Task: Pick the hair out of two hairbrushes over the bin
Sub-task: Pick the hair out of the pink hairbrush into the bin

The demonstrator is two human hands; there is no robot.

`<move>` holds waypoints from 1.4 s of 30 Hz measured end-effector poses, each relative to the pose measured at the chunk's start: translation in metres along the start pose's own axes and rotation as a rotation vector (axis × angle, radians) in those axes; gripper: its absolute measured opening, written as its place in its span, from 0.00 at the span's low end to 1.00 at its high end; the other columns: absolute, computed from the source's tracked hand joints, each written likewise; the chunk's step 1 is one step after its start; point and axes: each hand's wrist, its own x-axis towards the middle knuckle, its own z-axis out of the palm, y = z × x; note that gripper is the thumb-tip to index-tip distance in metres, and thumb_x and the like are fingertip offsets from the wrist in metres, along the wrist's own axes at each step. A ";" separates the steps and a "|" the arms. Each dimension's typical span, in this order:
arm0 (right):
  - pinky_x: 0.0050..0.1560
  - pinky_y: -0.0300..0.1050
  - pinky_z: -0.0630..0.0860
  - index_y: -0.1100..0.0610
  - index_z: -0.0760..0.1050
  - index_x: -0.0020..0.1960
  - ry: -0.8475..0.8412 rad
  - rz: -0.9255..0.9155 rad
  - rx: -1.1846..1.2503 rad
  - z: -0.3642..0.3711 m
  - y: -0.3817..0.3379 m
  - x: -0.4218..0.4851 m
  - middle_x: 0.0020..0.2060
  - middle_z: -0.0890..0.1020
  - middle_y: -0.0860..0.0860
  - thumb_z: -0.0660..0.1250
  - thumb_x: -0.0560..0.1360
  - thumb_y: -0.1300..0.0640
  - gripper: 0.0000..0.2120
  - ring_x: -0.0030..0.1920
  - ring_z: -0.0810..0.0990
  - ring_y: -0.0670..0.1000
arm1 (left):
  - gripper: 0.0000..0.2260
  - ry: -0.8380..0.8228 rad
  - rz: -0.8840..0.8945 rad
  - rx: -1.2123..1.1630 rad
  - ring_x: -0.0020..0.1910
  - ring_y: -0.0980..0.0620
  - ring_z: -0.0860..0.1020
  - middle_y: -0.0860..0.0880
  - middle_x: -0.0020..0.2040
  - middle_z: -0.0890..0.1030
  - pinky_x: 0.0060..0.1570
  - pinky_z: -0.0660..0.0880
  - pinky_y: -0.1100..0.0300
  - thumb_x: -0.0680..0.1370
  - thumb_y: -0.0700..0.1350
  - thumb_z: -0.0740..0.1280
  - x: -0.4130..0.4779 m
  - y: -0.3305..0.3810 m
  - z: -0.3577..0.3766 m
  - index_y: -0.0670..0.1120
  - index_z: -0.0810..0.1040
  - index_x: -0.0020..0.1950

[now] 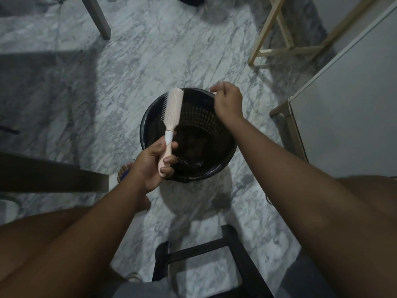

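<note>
A grey-veined marble floor (150, 61) in a dim room, ringed by furniture legs, a pale wooden frame (279, 39) and a white cabinet (343, 104): a seated person leans over a round black bin (142, 125) lined with a dark bag, cleaning a pale pink hairbrush (175, 108). The left hand (150, 166) grips the brush by its handle, fingers wrapped round the lower end and thumb on the white collar. The head is held up over the bin's left rim with its dark bristles turned to the left, away from the bin's middle. The right hand (227, 102) hovers above the far rim, well apart from the brush, its fingers curled and the tips drawn together. Whether a strand of hair is pinched between them cannot be told in this light. Only one brush is in view.

The brush looks light and rigid, a plastic body that should tolerate a firm hold. The handle is probably the place to steady it while the free hand works at the bristle roots. Loose hair is likely soft, clingy and nearly weightless, so it may stick to the fingers and drift rather than drop cleanly. Keeping both hands over the bin's mouth seems wise.
</note>
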 end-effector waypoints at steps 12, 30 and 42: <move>0.49 0.48 0.80 0.60 0.79 0.60 -0.496 0.408 0.441 0.009 -0.018 -0.012 0.42 0.85 0.56 0.59 0.75 0.29 0.35 0.39 0.82 0.49 | 0.18 -0.043 -0.064 0.121 0.28 0.57 0.67 0.50 0.45 0.76 0.22 0.58 0.67 0.79 0.43 0.59 0.003 -0.004 0.004 0.48 0.70 0.70; 0.40 0.38 0.78 0.56 0.81 0.36 -0.049 -0.017 0.148 -0.014 -0.029 0.009 0.32 0.83 0.48 0.70 0.77 0.50 0.14 0.31 0.78 0.42 | 0.14 0.119 -0.039 0.175 0.28 0.58 0.66 0.50 0.44 0.78 0.20 0.60 0.68 0.83 0.42 0.55 0.002 -0.009 0.000 0.48 0.74 0.66; 0.49 0.46 0.79 0.57 0.83 0.55 -0.494 0.239 0.331 -0.001 -0.020 -0.004 0.52 0.85 0.53 0.72 0.76 0.52 0.11 0.51 0.82 0.47 | 0.18 -0.011 -0.069 0.178 0.28 0.57 0.67 0.49 0.45 0.77 0.21 0.58 0.67 0.82 0.42 0.57 0.003 -0.005 0.003 0.46 0.69 0.72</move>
